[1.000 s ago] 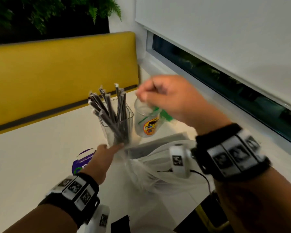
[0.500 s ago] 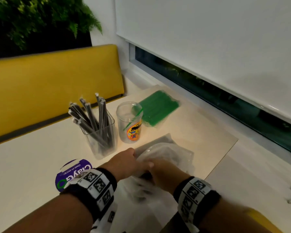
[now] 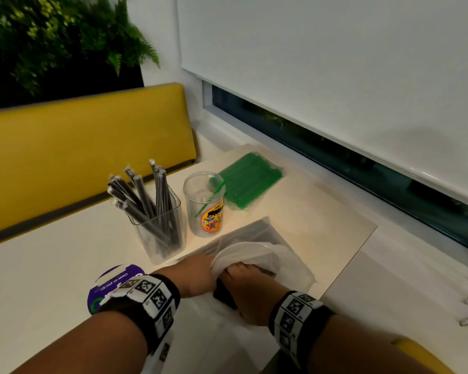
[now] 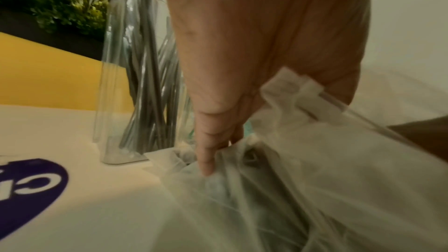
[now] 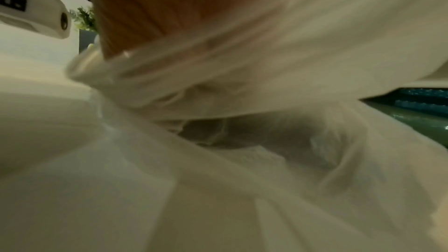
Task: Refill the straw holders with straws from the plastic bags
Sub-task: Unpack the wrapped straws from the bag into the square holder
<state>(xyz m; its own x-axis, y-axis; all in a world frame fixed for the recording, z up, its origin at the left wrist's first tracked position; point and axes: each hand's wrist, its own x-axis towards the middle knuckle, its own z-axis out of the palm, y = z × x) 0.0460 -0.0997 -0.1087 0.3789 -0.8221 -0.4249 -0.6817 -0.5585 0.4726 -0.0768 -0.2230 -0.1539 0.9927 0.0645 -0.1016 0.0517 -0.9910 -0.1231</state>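
The plastic bag (image 3: 257,255) of grey straws lies crumpled on the white table (image 3: 38,279), near the person and just right of the square clear holder (image 3: 161,233). The left hand (image 3: 197,276) pinches the bag's rim: in the left wrist view the thumb and fingers (image 4: 208,152) close on the bunched film at its mouth and hold it up. The right hand (image 3: 247,287) reaches into the opening, its fingers hidden under the white film, so the person's grip inside cannot be told; the right wrist view shows only blurred plastic wrapped over the hand (image 5: 169,10).

The square holder stands upright and carries a loose bundle of grey wrapped straws (image 3: 146,190) that lean left and far. Just to its right stands a round clear cup (image 3: 204,203) with a colourful label, and a single green straw (image 3: 210,198) slants inside it. Farther and to the right, a sealed pack of green straws (image 3: 251,179) lies flat on the table, close to the cup.

A purple round sticker (image 3: 111,282) with white lettering sits on the table at the near left, partly covered by the left wrist band. A yellow bench back (image 3: 79,147) runs along the far side, with green plants (image 3: 52,36) above it and a white roller blind (image 3: 335,63) on the right.
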